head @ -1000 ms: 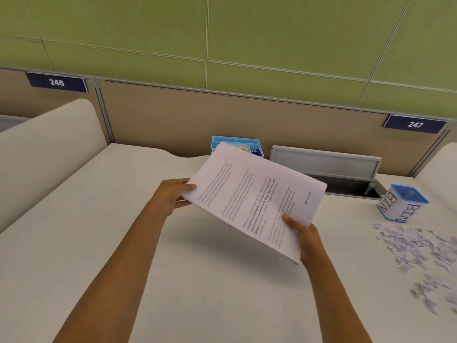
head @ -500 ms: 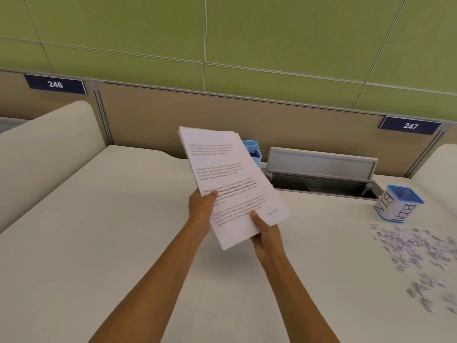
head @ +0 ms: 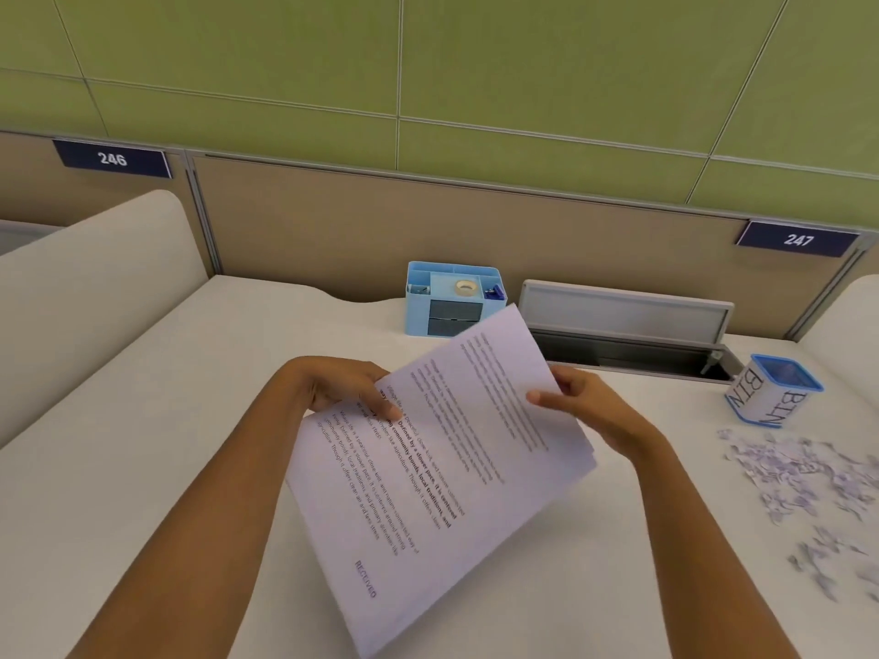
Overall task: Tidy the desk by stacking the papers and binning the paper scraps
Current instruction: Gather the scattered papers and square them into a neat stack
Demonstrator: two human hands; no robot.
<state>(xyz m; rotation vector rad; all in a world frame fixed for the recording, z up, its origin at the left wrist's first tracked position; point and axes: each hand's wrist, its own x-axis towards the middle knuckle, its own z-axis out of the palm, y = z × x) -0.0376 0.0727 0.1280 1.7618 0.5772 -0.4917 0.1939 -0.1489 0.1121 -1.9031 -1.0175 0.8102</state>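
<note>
I hold a stack of printed white papers (head: 442,473) tilted over the middle of the desk, with a "RECEIVED" stamp near its lower corner. My left hand (head: 342,387) grips the stack's left edge, thumb on top. My right hand (head: 585,406) grips its upper right edge, thumb on the top sheet. The sheets are fanned slightly apart at the right side. A pile of small torn paper scraps (head: 804,478) lies on the desk at the right. Behind them stands a small white bin (head: 770,392) with a blue rim, marked "BIN".
A light blue desk organiser (head: 452,297) with a tape roll stands at the back against the tan partition. To its right is an open cable tray with a raised grey lid (head: 623,311). The white desk (head: 142,468) has padded side dividers on both sides.
The stack has been turned from upright in front of me to lying lower and tilted, with the stamped end toward me. My hands have shifted to its left and right edges.
</note>
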